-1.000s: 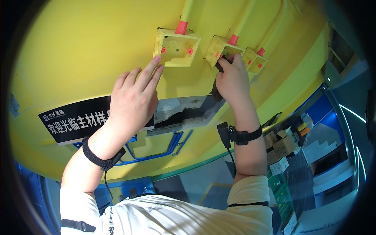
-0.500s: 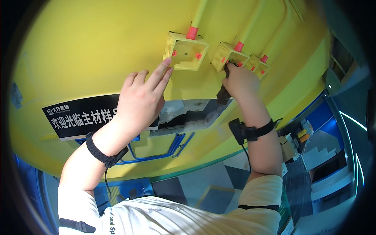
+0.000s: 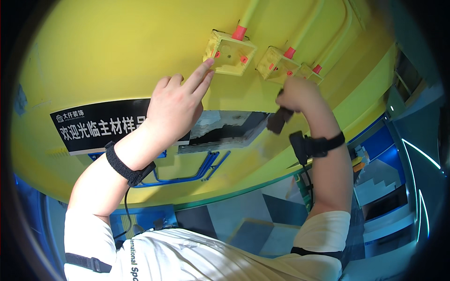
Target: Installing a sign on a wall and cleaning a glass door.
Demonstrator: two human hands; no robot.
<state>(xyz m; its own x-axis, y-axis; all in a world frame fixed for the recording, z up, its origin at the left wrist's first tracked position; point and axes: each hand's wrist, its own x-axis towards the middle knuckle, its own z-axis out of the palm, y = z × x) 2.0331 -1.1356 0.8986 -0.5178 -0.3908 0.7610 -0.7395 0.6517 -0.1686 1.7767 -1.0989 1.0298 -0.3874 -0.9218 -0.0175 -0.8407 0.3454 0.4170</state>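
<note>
My left hand (image 3: 178, 102) has its fingers stretched out. Its index fingertip rests at the lower left edge of a square yellow junction box (image 3: 219, 70) on the yellow wall. Red tabs show inside that box. My right hand (image 3: 301, 93) is closed on a dark brown cloth (image 3: 279, 122), whose loose end hangs down to the left. It is just below a second yellow junction box (image 3: 268, 58) and partly covers a third box (image 3: 309, 71). The fingertips of the right hand are hard to make out.
Yellow conduits (image 3: 308, 21) with red couplings (image 3: 239, 33) run up from the boxes. Below are a black sign (image 3: 101, 124), a ragged wall opening (image 3: 225, 133) and blue pipes (image 3: 206, 171). Straps with cables circle both my wrists. A tiled floor (image 3: 234, 210) lies beneath.
My right hand has moved down and right, away from the second box, with the brown cloth in it. My left hand still touches the first box. The view has shifted slightly.
</note>
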